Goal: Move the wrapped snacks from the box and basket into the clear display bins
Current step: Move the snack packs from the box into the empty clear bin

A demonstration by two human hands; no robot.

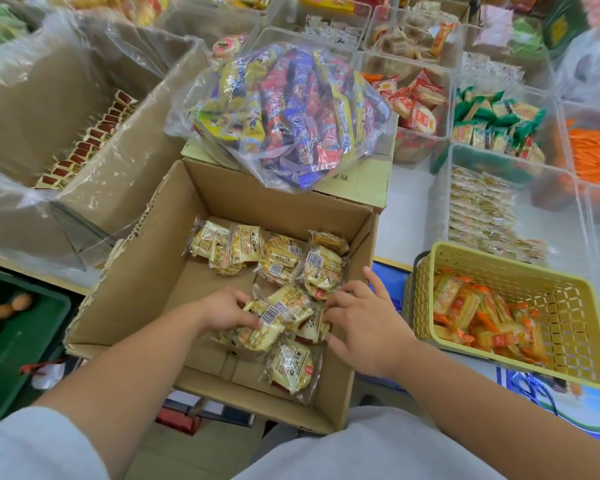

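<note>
Light grey fabric sleeves (25, 445) are filling the bottom of my feed, with bare forearms reaching into the open brown cardboard box (146, 282). The left hand (227, 308) is curling tight round a couple of pale yellow plastic-wrapped snack packets (269, 332) near the box's front. The right hand (357, 317) is lying over the same pile, fingers half bent, and I can't tell if it's gripping. More packets are sitting further back. On the right, orange-wrapped snacks (482, 317) are lying in the yellow plastic lattice basket (568, 306), with clear plastic display bins (551, 216) standing beyond it.
</note>
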